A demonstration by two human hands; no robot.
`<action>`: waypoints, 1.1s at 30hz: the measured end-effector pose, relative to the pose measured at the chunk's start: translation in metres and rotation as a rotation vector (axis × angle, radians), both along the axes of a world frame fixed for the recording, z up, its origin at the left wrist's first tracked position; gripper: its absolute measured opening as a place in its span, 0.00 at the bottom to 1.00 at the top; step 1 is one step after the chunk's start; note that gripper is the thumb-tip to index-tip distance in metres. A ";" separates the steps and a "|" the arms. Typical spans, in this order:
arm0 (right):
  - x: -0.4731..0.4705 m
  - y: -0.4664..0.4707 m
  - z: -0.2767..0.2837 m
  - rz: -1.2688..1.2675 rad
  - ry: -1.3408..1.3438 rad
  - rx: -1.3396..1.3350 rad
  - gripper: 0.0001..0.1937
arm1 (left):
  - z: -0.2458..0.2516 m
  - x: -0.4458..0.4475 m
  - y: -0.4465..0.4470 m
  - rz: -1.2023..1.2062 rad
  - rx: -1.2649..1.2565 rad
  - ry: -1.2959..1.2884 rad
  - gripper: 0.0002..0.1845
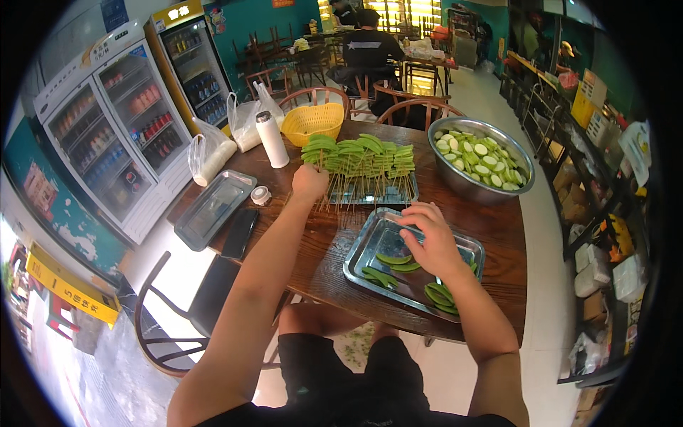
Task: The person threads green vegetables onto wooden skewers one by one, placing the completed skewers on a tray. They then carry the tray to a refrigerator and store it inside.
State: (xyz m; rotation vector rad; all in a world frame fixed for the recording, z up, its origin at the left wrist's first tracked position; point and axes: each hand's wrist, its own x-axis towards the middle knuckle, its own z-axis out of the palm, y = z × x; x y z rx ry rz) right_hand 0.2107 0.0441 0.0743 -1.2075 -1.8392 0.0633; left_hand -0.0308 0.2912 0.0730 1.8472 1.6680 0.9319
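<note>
My left hand [311, 183] is closed around the wooden stick of a skewer of green bean pods [320, 143], at the left end of a stack. Many more skewered green pods [368, 157] lie side by side there on a metal tray [368, 198], sticks pointing towards me. My right hand [431, 240] hovers over a nearer metal tray [368, 235], thumb apart from the fingers and nothing visible in it. A few loose green pods [397, 264] rest in this nearer tray; my right hand and forearm hide part of it.
A steel bowl of sliced green vegetable [480, 160] stands at the table's right. Towards the left are a yellow plastic basket [312, 121], a white bottle [272, 140], its likely cap [261, 195], a rectangular tray [215, 208] and a dark phone [240, 233]. A person [371, 48] sits farther back.
</note>
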 end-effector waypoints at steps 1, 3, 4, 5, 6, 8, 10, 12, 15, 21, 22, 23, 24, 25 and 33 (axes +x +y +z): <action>0.003 -0.001 -0.002 -0.009 -0.010 0.026 0.10 | 0.001 -0.002 0.002 0.010 0.080 0.103 0.14; 0.010 -0.001 -0.006 -0.045 -0.045 0.077 0.10 | 0.001 -0.003 0.004 0.034 0.192 0.173 0.15; 0.011 -0.001 -0.008 -0.028 0.016 0.088 0.09 | 0.000 -0.003 0.005 0.049 0.223 0.139 0.15; 0.013 -0.002 -0.010 -0.026 0.022 0.095 0.09 | 0.000 -0.003 0.005 0.066 0.250 0.101 0.16; 0.014 -0.001 -0.011 -0.022 0.023 0.101 0.09 | 0.001 -0.001 0.006 0.046 0.272 0.077 0.16; 0.015 -0.002 -0.013 -0.013 0.042 0.093 0.09 | 0.004 0.003 0.010 0.012 0.310 0.022 0.17; 0.013 -0.002 -0.014 -0.001 0.074 0.050 0.09 | 0.008 0.012 0.014 -0.025 0.172 -0.134 0.17; 0.013 -0.002 -0.014 -0.017 0.042 0.049 0.09 | 0.011 0.022 0.016 -0.071 0.018 -0.225 0.17; 0.014 -0.002 -0.015 -0.022 0.030 0.060 0.08 | 0.011 0.035 0.009 -0.141 -0.197 -0.248 0.16; 0.017 0.001 -0.015 -0.051 0.043 0.117 0.07 | 0.023 0.036 -0.016 -0.176 -0.236 -0.001 0.17; 0.017 0.002 -0.015 -0.052 0.040 0.119 0.07 | 0.026 0.034 -0.019 -0.168 -0.194 0.074 0.18; 0.018 0.002 -0.014 -0.052 0.027 0.128 0.07 | 0.030 0.032 -0.021 -0.153 -0.143 0.144 0.20; 0.018 0.001 -0.014 -0.053 0.014 0.132 0.06 | 0.032 0.031 -0.023 -0.133 -0.035 0.279 0.22; 0.018 0.001 -0.013 -0.055 0.000 0.135 0.06 | 0.034 0.030 -0.025 -0.107 0.080 0.410 0.24; 0.018 -0.003 -0.006 -0.098 0.062 0.081 0.06 | 0.055 0.039 0.003 -0.194 0.000 0.695 0.24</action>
